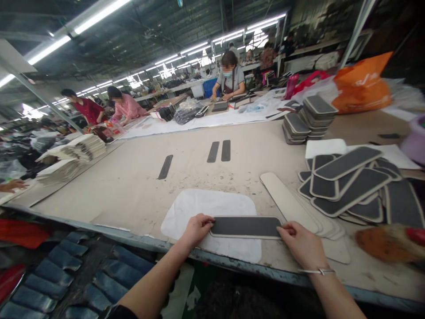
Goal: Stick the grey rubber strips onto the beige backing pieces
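Note:
Between my two hands is a long dark grey panel with rounded corners and a pale border, over a white sheet at the table's near edge. My left hand pinches its left end. Its right end is gripped between the thumb and fingers of my right hand, which has a bracelet at the wrist. Just right of the panel, a fan of cream blank strips lies on the table. Farther right is a loose heap of similar grey panels.
Three dark strips, one of them the leftmost strip, lie mid-table. Neat panel stacks and an orange bag stand at the back right. A brown-orange object sits near right. Cream stacks are left. A co-worker works opposite.

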The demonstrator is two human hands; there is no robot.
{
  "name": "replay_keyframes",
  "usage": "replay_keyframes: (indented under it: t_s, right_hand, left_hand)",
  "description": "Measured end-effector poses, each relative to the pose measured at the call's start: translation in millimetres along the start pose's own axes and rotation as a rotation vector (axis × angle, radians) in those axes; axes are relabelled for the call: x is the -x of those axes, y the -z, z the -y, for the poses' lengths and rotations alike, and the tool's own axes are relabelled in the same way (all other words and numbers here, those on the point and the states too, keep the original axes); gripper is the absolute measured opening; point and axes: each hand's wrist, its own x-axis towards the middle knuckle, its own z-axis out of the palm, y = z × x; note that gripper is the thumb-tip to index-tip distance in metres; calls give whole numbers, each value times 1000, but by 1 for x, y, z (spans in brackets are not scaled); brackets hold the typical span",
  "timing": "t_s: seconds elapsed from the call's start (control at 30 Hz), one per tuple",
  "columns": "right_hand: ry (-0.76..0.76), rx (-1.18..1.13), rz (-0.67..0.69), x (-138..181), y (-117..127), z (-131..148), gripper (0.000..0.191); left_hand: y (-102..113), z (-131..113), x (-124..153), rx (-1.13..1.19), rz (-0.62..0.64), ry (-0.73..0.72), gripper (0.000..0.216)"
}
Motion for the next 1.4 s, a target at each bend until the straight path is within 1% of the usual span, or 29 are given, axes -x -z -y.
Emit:
replay_keyframes:
  t_s: [0.13,0.37,0.63,0.73,0.8,0.93,1.03,1.1,1.13,1.17,1.23,1.27,1.33,1.4]
  right_hand:
    - [15,0,-11,2,0,1,27]
    - [36,5,-23,2,0,1,24]
    - [13,5,-1,2,0,4,21]
    - [38,7,-20,4,-1,4,20]
    - [73,40,-45,6,-1,6,18]
    - [159,189,-128,12,0,9,21]
    - [213,284,-256,22,-1,18,34]
    - [301,308,-298,31,-5,31,46]
    - [373,306,-276,36,-10,40,50]
    - [461,297,-223,41,-15,48,53]
    - [633,273,-72,50,-29,65,58]
    - [689,259,0,53,-37,71,62]
    - [739,234,117,57,-50,78,69]
    - [718,230,176,56,-56,76,73]
  left_hand:
    - [-1,-1,1,-50,-25,-20,19]
    - [0,-3,0,-71,-3,-25,20]
    - [0,-1,1,-77,-7,-58,19]
    - [-1,0,0,-69,-3,-59,20]
    - [-1,0,0,-70,2,-54,21]
    - [-1,-2,0,-82,10,-64,21]
    - [-1,-1,0,-87,3,-87,21]
    - [-2,1,0,-89,-3,-103,21]
    - [-3,2,0,-88,-4,-111,22]
    - [-3,3,0,-89,-6,-117,22]
    - [-4,4,0,-98,-11,-123,22]
    - [-4,4,0,-102,-13,-123,22]
    - [-4,2,0,-109,-14,-121,23]
    - [-3,0,1,-109,-16,-124,23]
